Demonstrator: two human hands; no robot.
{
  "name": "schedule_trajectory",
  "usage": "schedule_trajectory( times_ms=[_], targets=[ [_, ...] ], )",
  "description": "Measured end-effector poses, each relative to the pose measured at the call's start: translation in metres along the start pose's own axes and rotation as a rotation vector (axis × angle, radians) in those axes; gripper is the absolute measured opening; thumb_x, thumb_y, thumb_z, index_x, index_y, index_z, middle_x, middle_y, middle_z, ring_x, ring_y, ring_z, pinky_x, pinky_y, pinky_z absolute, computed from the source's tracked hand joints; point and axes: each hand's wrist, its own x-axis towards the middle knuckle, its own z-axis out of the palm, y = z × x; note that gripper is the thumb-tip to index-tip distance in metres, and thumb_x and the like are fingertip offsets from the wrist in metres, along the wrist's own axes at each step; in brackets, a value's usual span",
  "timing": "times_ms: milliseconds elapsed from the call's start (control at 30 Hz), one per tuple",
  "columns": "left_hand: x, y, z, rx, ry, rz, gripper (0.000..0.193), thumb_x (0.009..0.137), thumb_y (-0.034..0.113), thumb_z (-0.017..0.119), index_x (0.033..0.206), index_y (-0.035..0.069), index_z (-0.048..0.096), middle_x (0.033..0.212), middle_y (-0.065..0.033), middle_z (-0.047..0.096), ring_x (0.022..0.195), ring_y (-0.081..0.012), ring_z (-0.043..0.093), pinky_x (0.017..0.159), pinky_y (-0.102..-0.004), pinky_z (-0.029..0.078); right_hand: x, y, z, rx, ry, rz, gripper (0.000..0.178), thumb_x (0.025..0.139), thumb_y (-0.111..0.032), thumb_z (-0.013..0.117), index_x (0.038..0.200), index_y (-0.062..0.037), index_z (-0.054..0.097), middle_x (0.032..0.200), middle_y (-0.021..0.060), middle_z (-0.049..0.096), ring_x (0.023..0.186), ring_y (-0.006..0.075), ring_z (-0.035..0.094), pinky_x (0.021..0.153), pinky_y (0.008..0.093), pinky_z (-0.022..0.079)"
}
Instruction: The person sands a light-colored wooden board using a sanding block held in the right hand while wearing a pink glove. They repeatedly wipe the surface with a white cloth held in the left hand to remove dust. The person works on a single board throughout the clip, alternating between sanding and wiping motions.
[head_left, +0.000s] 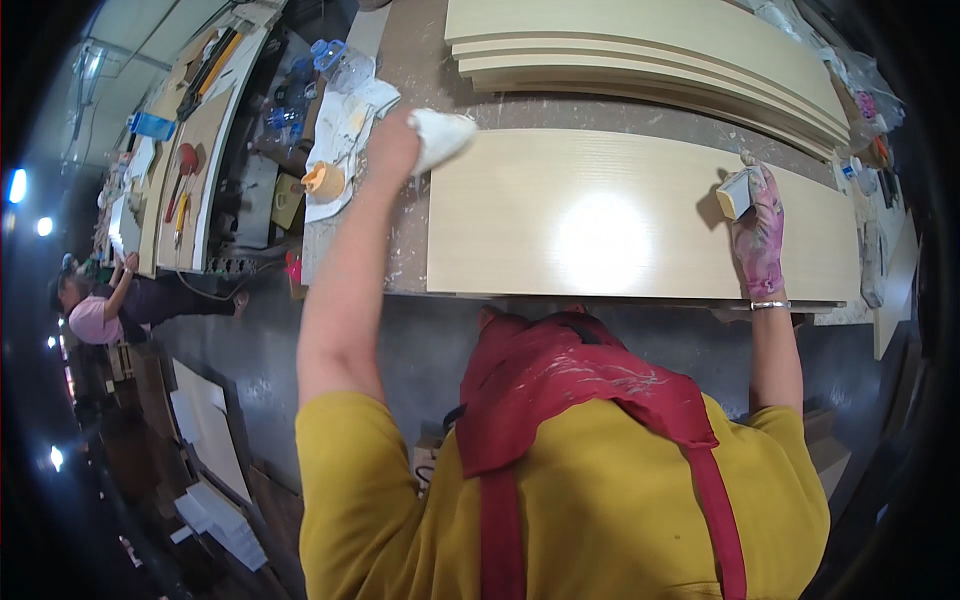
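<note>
A long pale wood-grain board [520,190] lies flat on the workbench before me, with a bright reflection near its middle. My bare left hand [393,148] is closed on a white cloth [440,140] at the board's far left corner. In my right hand [760,238], which wears a pink-stained glove, is a small block [737,195] with a whitish face and a yellowish edge. That hand is over the board's right part, its fingers wrapped around the block's far side.
Behind the board is a stack of similar boards [640,55]. To the left are an orange cup [323,182], a stained cloth [345,125] and a clear plastic bottle [342,65]. Another person [95,315] works at a side bench [190,150] holding tools.
</note>
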Motion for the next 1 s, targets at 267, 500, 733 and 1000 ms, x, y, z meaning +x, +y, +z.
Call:
schedule_trajectory(
  times_ms=[267,500,733,1000],
  targets=[
    [-0.051,0.032,0.022,-0.092,0.183,0.176,0.043,0.083,0.034,0.067,0.111,0.002,0.058,0.098,-0.0177,0.062,0.095,-0.031,0.059,0.086,-0.0369,0.045,0.002,0.005,-0.009,-0.027,-0.075,-0.007,0.041,0.095,-0.018,0.054,0.13,0.0006,0.044,0.127,0.0108,0.052,0.108,0.0259,0.058,0.089,0.0363,0.053],
    [-0.153,0.026,-0.016,0.035,0.159,0.185,0.044,0.087,0.02,0.063,0.123,-0.003,0.05,0.113,-0.0204,0.057,0.107,-0.0299,0.054,0.094,-0.0386,0.041,0.0,0.0,0.001,-0.1,0.013,0.005,0.042,0.097,-0.019,0.047,0.133,0.0009,0.041,0.106,0.014,0.06,0.11,0.0292,0.058,0.094,0.0378,0.05],
    [-0.097,0.008,-0.051,-0.188,0.122,0.041,0.038,0.089,0.016,0.06,0.12,-0.005,0.051,0.112,-0.0186,0.056,0.106,-0.0301,0.053,0.095,-0.0355,0.039,-0.004,-0.003,0.001,-0.05,0.0,-0.028,0.041,0.092,-0.019,0.058,0.127,-0.0011,0.048,0.108,0.0127,0.057,0.102,0.023,0.058,0.086,0.0356,0.052],
    [-0.023,0.127,0.028,0.052,-0.239,0.722,0.02,0.079,0.012,0.065,0.096,0.004,0.06,0.095,-0.0142,0.059,0.091,-0.0346,0.054,0.079,-0.043,0.043,-0.003,0.003,-0.001,-0.037,0.058,0.03,0.03,0.092,-0.015,0.058,0.121,-0.0077,0.054,0.099,0.0058,0.057,0.093,0.0161,0.056,0.079,0.0349,0.052]
  ],
)
